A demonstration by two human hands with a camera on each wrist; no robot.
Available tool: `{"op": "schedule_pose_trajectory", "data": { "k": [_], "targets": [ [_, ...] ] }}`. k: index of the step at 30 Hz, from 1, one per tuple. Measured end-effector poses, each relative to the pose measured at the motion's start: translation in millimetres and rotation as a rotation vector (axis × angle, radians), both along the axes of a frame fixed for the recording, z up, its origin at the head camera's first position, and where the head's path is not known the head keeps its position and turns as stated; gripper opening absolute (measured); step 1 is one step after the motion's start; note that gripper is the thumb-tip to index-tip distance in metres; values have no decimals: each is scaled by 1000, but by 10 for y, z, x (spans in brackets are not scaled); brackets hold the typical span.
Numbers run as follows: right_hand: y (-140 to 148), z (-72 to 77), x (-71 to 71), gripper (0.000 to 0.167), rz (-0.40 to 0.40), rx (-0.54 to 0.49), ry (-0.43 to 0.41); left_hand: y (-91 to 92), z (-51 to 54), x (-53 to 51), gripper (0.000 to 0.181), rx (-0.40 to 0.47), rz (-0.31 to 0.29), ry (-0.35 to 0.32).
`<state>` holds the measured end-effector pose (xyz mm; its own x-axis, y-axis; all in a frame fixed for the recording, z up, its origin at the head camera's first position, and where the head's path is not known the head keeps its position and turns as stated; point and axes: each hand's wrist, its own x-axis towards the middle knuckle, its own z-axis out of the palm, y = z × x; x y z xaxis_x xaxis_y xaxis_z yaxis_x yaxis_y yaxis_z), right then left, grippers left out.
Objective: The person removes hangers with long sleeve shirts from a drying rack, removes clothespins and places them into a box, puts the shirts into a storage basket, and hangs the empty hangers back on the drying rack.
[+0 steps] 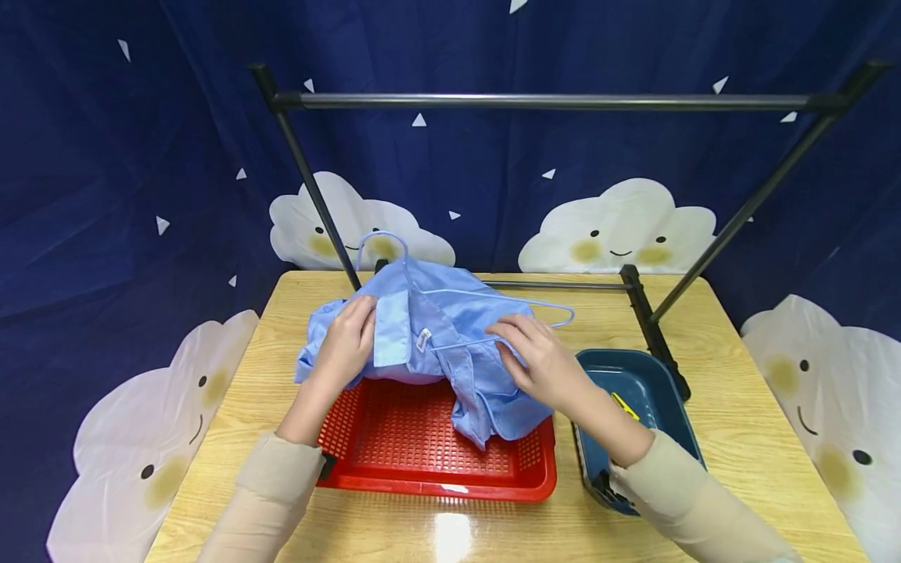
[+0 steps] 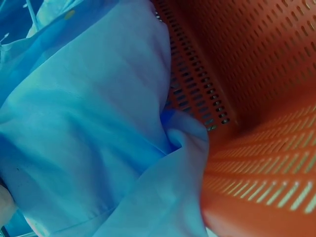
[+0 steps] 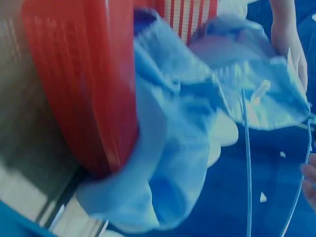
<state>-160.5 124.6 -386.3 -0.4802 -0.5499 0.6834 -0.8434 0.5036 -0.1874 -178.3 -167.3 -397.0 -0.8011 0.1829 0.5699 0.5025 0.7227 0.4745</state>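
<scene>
A light blue shirt (image 1: 436, 313) with a white label lies bunched over the rear of a red basket (image 1: 450, 489). My left hand (image 1: 345, 340) pinches its edge at the left. A thin blue hanger (image 1: 493, 295) has its left part inside the shirt, its hook upward and its right end bare. My right hand (image 1: 538, 360) holds the hanger's lower bar between thumb and fingers. The right wrist view shows fingers (image 3: 309, 180) at the hanger wire (image 3: 248, 163) and the left hand (image 3: 290, 47) at the shirt (image 3: 182, 143). Cloth (image 2: 89, 108) fills much of the left wrist view.
A black metal rack (image 1: 549, 102) spans the back of the wooden table (image 1: 746, 438). Right of the basket stands a dark blue bin (image 1: 662, 399) with a yellow item (image 1: 624, 406) inside, partly under my right forearm. A dark blue curtain with clouds hangs behind.
</scene>
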Motion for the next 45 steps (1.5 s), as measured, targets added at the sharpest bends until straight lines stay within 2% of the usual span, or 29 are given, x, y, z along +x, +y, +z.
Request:
{"op": "schedule_pose_trajectory", "data": {
  "k": [3,7,12,19,34,40,45],
  "targets": [
    [57,39,-88,19,-50,-56,101,9,8,7,12,-5,-5,0],
    [107,49,-193,21,-117,-73,168,13,8,12,12,-11,-9,5],
    [127,33,-262,27,-164,-52,168,26,13,18,11,-21,-16,10],
    [120,-26,-302,31,-219,2,126,40,13,25,11,-28,-32,25],
    [120,-131,-330,24,-164,-23,112,61,11,36,12,-49,-58,21],
    [121,-156,-324,21,-108,-75,93,66,2,31,12,-47,-75,48],
    [122,-168,-321,15,-83,-114,115,63,-6,29,13,-32,-95,74]
  ]
}}
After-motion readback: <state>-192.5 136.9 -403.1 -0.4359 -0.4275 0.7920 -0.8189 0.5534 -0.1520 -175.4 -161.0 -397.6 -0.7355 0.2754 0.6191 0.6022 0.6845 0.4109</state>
